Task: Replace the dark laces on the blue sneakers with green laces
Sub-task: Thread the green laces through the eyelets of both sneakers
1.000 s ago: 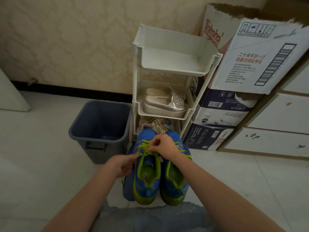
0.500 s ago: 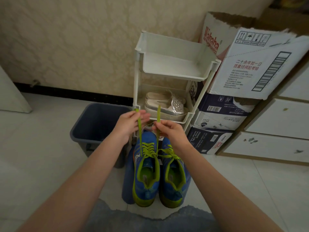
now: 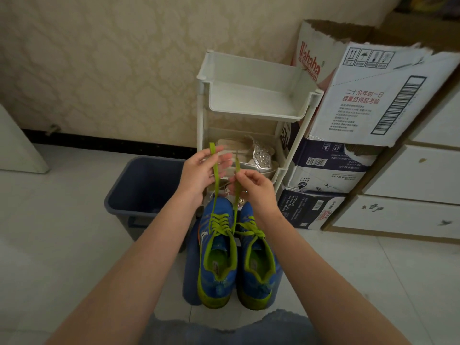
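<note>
Head view: left grip [image 3: 199, 175] and right grip [image 3: 254, 188] each pinch green lace [image 3: 216, 180] (rack tray [image 3: 280, 173] holds silver shoes [image 3: 261, 158]).

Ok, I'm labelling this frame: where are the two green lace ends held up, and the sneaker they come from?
Left lace end [image 3: 214, 160], head view, upper stretch just below its tip.
Right lace end [image 3: 237, 161], head view, part near its tip.
Sneaker [image 3: 216, 282], head view, blue knit at its heel.

The left sneaker [image 3: 216, 260] and right sneaker [image 3: 258, 270], blue with lime trim, stand side by side on the floor [image 3: 62, 245], toes pointing away. Both are laced green. The left sneaker's green lace [image 3: 215, 178] has both ends drawn upward, taut.
</note>
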Action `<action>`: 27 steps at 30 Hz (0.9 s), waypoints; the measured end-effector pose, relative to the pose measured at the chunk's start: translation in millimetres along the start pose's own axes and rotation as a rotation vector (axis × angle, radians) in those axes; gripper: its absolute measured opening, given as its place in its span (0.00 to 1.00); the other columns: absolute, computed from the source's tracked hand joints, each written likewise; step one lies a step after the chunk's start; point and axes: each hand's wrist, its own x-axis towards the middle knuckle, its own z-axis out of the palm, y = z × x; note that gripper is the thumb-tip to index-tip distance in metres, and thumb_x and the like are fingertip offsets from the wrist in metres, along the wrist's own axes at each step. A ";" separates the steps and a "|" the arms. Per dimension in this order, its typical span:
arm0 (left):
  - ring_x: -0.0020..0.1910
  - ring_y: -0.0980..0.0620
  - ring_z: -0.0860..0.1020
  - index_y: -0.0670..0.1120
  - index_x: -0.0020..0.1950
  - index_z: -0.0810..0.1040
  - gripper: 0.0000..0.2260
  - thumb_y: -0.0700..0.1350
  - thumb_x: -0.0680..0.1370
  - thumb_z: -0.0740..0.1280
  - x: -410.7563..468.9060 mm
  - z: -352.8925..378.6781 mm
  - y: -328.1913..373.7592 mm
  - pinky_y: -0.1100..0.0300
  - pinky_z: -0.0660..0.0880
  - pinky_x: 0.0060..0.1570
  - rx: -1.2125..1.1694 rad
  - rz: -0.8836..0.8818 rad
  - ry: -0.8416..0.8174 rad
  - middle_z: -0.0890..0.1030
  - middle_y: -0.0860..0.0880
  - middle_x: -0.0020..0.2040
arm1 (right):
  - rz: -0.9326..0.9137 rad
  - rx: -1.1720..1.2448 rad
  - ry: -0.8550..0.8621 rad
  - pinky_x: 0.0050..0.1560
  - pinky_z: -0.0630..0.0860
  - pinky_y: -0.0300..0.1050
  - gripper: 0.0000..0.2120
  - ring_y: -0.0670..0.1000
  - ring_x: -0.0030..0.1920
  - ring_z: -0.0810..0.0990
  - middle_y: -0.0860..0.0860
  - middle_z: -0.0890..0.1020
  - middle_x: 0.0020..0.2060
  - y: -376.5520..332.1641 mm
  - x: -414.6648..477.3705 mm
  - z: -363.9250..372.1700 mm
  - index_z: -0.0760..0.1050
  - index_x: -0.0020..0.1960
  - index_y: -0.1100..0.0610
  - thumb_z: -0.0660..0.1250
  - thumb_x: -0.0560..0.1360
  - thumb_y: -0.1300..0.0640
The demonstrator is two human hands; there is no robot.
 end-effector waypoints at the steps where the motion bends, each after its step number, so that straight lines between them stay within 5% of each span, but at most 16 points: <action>1: 0.41 0.56 0.84 0.42 0.62 0.75 0.11 0.38 0.81 0.59 1.4 -4.3 -2.9 0.64 0.80 0.42 0.034 0.000 0.045 0.83 0.45 0.49 | 0.009 -0.039 0.054 0.35 0.78 0.41 0.06 0.48 0.30 0.79 0.54 0.81 0.37 0.1 1.8 -3.6 0.74 0.55 0.62 0.64 0.78 0.64; 4: 0.30 0.57 0.81 0.40 0.71 0.65 0.17 0.37 0.81 0.59 1.8 -20.7 -20.0 0.66 0.77 0.31 0.196 -0.098 0.171 0.82 0.46 0.42 | 0.016 -0.387 0.121 0.26 0.73 0.44 0.14 0.49 0.26 0.73 0.56 0.78 0.35 14.0 9.6 -16.8 0.67 0.60 0.53 0.60 0.79 0.66; 6: 0.30 0.53 0.79 0.42 0.73 0.59 0.22 0.36 0.81 0.59 1.2 -31.7 -38.5 0.64 0.76 0.29 0.341 -0.181 0.222 0.81 0.45 0.41 | 0.013 -0.729 0.006 0.27 0.69 0.45 0.15 0.49 0.26 0.70 0.60 0.79 0.37 29.7 10.5 -21.6 0.74 0.56 0.51 0.57 0.78 0.68; 8: 0.31 0.53 0.78 0.44 0.69 0.65 0.18 0.35 0.80 0.60 -0.3 -40.7 -54.5 0.64 0.73 0.29 0.539 -0.226 0.224 0.81 0.45 0.44 | 0.080 -0.974 -0.199 0.28 0.67 0.38 0.16 0.48 0.28 0.71 0.61 0.82 0.42 43.5 8.1 -22.3 0.81 0.50 0.55 0.56 0.77 0.67; 11: 0.37 0.51 0.78 0.42 0.52 0.79 0.06 0.39 0.78 0.64 -5.1 -48.3 -73.7 0.61 0.76 0.36 0.762 -0.323 0.037 0.80 0.45 0.46 | 0.190 -1.143 -0.438 0.45 0.70 0.33 0.11 0.47 0.46 0.78 0.55 0.83 0.52 56.1 5.4 -28.6 0.82 0.53 0.59 0.61 0.77 0.64; 13: 0.49 0.48 0.79 0.42 0.52 0.82 0.07 0.44 0.76 0.69 -9.2 -49.2 -80.3 0.58 0.76 0.51 0.865 -0.330 -0.073 0.81 0.45 0.48 | 0.177 -1.141 -0.490 0.49 0.69 0.35 0.09 0.45 0.48 0.76 0.53 0.82 0.53 60.7 8.6 -33.5 0.81 0.54 0.58 0.64 0.78 0.62; 16: 0.57 0.49 0.77 0.41 0.57 0.80 0.16 0.46 0.72 0.74 -9.3 -45.8 -86.6 0.59 0.72 0.54 0.887 -0.356 -0.146 0.80 0.46 0.55 | 0.151 -1.119 -0.520 0.48 0.69 0.38 0.07 0.44 0.44 0.75 0.49 0.81 0.45 63.7 14.3 -32.6 0.81 0.52 0.57 0.66 0.77 0.57; 22: 0.57 0.49 0.77 0.43 0.60 0.75 0.21 0.41 0.70 0.76 -3.2 -51.1 -95.9 0.57 0.74 0.55 0.958 -0.418 -0.260 0.78 0.47 0.57 | 0.204 -1.033 -0.542 0.46 0.76 0.41 0.04 0.45 0.39 0.75 0.53 0.80 0.40 68.2 20.9 -27.6 0.81 0.47 0.60 0.71 0.74 0.60; 27: 0.51 0.53 0.77 0.47 0.57 0.76 0.15 0.41 0.72 0.73 -0.8 -58.2 -95.8 0.62 0.73 0.48 0.920 -0.418 -0.318 0.77 0.48 0.53 | 0.339 -0.840 -0.438 0.30 0.69 0.32 0.09 0.43 0.29 0.71 0.51 0.77 0.31 68.8 17.8 -34.8 0.80 0.46 0.65 0.66 0.77 0.59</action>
